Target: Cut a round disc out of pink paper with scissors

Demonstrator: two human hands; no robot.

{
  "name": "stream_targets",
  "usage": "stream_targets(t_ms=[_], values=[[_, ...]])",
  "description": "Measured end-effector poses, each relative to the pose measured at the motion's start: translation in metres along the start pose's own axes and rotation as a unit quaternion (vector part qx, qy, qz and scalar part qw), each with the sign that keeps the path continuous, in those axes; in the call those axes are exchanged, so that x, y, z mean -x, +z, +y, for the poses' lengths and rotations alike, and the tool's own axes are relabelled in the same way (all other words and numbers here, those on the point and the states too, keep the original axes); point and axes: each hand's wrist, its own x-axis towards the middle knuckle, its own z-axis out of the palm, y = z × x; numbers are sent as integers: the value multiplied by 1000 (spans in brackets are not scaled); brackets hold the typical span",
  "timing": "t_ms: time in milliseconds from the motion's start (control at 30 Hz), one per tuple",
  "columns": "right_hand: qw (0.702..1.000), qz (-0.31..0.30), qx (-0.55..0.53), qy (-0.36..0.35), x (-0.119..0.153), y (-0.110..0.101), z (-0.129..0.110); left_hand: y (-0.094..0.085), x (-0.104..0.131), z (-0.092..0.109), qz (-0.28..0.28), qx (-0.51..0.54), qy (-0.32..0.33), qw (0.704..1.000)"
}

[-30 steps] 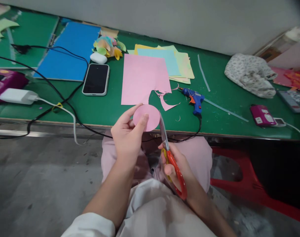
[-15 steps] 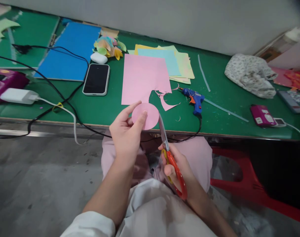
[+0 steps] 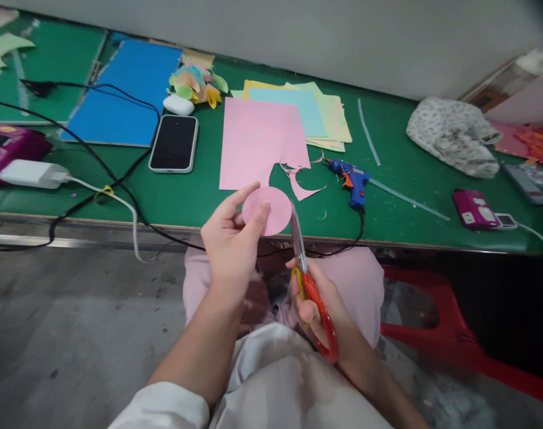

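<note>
Between thumb and fingers, my left hand point(image 3: 233, 238) pinches a round pink paper disc point(image 3: 278, 211) just over the table's front edge. My right hand point(image 3: 320, 298) grips scissors point(image 3: 317, 298) with red and yellow handles, blades pointing away from me. The blade tips are at the disc's right rim; whether they touch it I cannot tell. Behind the disc lies a pink paper sheet point(image 3: 262, 137) with a curved bite cut from its lower right corner. Thin pink offcuts point(image 3: 303, 186) lie beside that cut.
On the green table point(image 3: 200, 202) are a blue glue gun point(image 3: 352, 182), a phone point(image 3: 174, 144), stacked coloured paper point(image 3: 336, 113), a blue board point(image 3: 124, 95) and paper petals point(image 3: 195, 83). Black cables point(image 3: 119, 179) cross the left side. A patterned cloth point(image 3: 450, 137) lies at right.
My left hand and the pink disc have shifted slightly to the right. The scissor blades have moved a little right as well and look closer together.
</note>
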Motion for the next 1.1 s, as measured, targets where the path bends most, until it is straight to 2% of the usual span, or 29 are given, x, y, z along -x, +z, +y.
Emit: stream_targets(t_ms=[267, 867, 1100], values=[[999, -7, -7, -45, 1, -1, -2, 1, 8, 6, -25, 22, -21, 999], [999, -9, -13, -41, -1, -1, 8, 0, 3, 3, -6, 17, -6, 1000], [999, -17, -16, -25, 1, -2, 4, -1, 1, 3, 4, 11, 6, 1000]])
